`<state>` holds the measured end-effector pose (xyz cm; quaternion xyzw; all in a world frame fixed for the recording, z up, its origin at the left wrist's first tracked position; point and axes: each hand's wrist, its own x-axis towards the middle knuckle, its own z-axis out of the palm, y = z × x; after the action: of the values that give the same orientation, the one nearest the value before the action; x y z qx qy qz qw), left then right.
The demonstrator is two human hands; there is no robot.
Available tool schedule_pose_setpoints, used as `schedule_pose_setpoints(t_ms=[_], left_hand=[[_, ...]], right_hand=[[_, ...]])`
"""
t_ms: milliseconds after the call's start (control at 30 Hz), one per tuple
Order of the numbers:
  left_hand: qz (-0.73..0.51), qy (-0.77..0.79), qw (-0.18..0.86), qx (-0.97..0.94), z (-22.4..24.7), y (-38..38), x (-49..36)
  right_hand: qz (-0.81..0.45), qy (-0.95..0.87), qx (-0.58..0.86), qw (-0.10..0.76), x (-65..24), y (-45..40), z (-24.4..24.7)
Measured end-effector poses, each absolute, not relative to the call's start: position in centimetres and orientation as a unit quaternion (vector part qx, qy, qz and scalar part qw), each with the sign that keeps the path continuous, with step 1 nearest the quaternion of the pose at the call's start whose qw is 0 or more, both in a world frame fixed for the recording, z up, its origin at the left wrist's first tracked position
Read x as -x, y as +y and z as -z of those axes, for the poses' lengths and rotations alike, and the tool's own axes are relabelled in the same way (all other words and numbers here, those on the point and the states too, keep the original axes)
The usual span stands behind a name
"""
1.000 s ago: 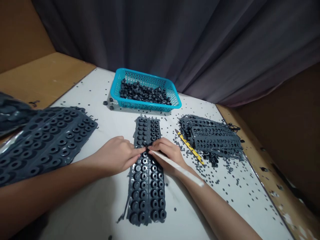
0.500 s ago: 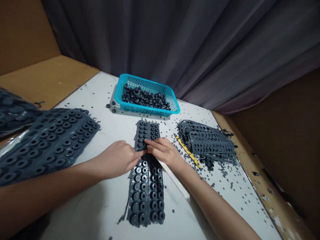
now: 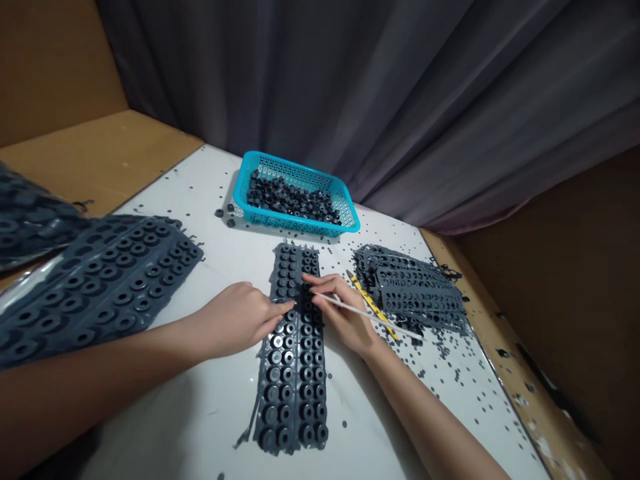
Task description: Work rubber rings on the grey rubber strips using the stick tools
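A long dark rubber sheet [image 3: 299, 360] with rows of round, holed parts lies in the middle of the white table. My left hand [image 3: 247, 312] rests at its left edge, index finger stretched onto the sheet and the other fingers curled; nothing shows in it. On the right side, my right hand [image 3: 345, 310] pinches a thin white stick [image 3: 367, 312], whose near end points down to the right. The stick's tip is among the fingers over the sheet's upper half.
A blue basket [image 3: 300, 225] of small black parts stands at the back. Larger sheets [image 3: 125, 273] lie left, beside a dark bag [image 3: 35, 220]. At right are punched sheets [image 3: 420, 287], a yellow-handled tool [image 3: 373, 303] and scattered black bits [image 3: 465, 370]. A curtain [image 3: 325, 87] hangs behind.
My right hand has shifted slightly right and turned, and the white stick has swung upward to the right. My left hand has barely moved. The view has shifted slightly.
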<state>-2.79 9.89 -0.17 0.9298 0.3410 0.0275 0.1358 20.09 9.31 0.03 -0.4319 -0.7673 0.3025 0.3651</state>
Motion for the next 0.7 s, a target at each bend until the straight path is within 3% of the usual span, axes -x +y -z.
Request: schedule_pose_setpoints(t_ms=[233, 367, 533, 700], left_hand=[[-0.038, 0.342, 0.124, -0.931, 0.2, 9.9, 2.9], [-0.045, 0.344, 0.123, -0.930, 0.1, 9.9, 2.8], [-0.053, 0.342, 0.123, -0.930, 0.1, 9.9, 2.7], [-0.053, 0.341, 0.126, -0.930, 0.1, 9.9, 2.8]], right_hand=[[-0.322, -0.786, 0.402, 0.340, -19.1, 8.9, 0.7], [-0.216, -0.849, 0.359, 0.322, -19.6, 9.5, 1.1], [-0.035, -0.932, 0.289, 0.217, -20.0, 10.8, 1.6], [0.017, -0.939, 0.282, 0.194, -20.5, 11.7, 1.5]])
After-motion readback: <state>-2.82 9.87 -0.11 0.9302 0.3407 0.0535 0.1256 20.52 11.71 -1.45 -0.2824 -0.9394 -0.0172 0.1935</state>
